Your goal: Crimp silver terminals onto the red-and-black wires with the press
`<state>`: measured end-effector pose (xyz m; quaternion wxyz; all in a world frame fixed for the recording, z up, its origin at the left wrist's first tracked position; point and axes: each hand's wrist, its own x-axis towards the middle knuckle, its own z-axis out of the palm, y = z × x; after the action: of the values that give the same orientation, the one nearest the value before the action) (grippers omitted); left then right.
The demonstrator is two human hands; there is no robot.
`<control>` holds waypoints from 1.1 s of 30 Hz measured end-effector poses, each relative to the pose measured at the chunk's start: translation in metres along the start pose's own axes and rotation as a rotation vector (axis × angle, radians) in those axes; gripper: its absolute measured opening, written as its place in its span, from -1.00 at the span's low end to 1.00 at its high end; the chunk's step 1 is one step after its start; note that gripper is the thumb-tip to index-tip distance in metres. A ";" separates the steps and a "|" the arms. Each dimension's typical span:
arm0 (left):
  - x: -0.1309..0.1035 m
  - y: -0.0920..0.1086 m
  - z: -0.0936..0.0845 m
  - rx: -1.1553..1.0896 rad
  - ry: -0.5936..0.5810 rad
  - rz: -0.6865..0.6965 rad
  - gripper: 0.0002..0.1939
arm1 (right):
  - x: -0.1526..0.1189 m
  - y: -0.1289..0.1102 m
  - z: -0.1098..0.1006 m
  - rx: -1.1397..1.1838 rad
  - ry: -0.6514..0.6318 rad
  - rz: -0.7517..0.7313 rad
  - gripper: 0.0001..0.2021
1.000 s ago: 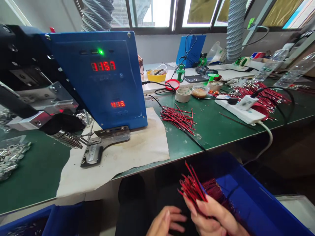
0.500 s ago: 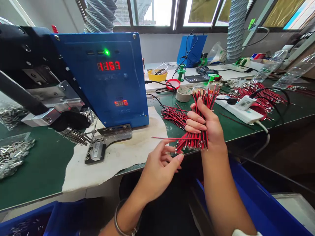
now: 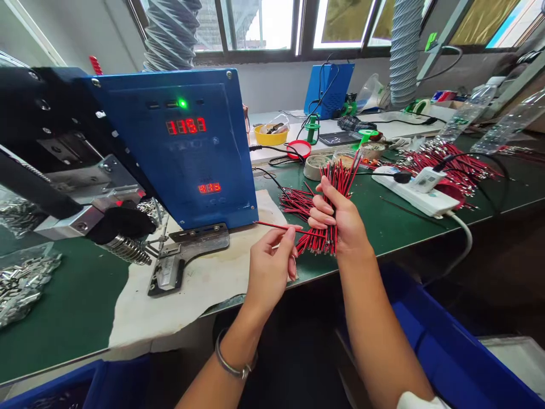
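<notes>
My right hand (image 3: 340, 218) is wrapped round a thick bundle of red and black wires (image 3: 321, 241), whose ends stick out above and below the fist. To its left, my left hand (image 3: 272, 258) pinches a single red wire (image 3: 272, 225) between thumb and fingers. That wire points left over the paper, and its other end reaches the bundle. Further left stands a blue machine (image 3: 183, 165) with lit red digits. A metal block (image 3: 168, 275) sits at its base, below a spring (image 3: 130, 250).
More wires (image 3: 296, 200) lie behind my hands, and a large pile (image 3: 451, 165) is at the right. A white power strip (image 3: 413, 190) and tape roll (image 3: 317, 166) are on the green table (image 3: 76, 307). Blue bins (image 3: 460, 352) stand below the edge. Bagged metal parts (image 3: 25, 278) lie left.
My left hand has closed on the single wire and moved up slightly. My right hand has shifted a little left with the bundle. The digits on the machine have changed.
</notes>
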<state>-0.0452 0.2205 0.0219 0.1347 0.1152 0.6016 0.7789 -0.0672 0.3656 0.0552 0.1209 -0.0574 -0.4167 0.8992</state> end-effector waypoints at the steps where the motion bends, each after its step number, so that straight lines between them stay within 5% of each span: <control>1: 0.001 0.000 0.000 0.005 -0.003 0.007 -0.64 | 0.000 0.000 -0.001 -0.012 -0.002 -0.009 -0.50; 17: 0.017 0.014 -0.008 -0.050 0.198 0.261 -0.70 | 0.001 0.006 -0.014 -0.159 0.113 -0.297 -0.53; 21: 0.019 0.016 -0.004 0.177 0.227 0.413 -0.72 | -0.006 0.012 -0.012 -0.225 0.177 -0.425 -0.58; 27: 0.026 0.023 -0.005 0.736 0.034 0.538 -0.75 | -0.013 0.007 -0.014 -0.398 0.062 -0.472 -0.58; 33: 0.030 0.018 0.003 0.782 -0.109 0.515 -0.76 | -0.014 0.007 -0.021 -0.561 -0.025 -0.455 -0.65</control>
<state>-0.0733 0.2290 0.0403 -0.0851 0.3437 0.7937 0.4947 -0.0505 0.3725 0.0363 0.2925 0.0170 -0.6507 0.7006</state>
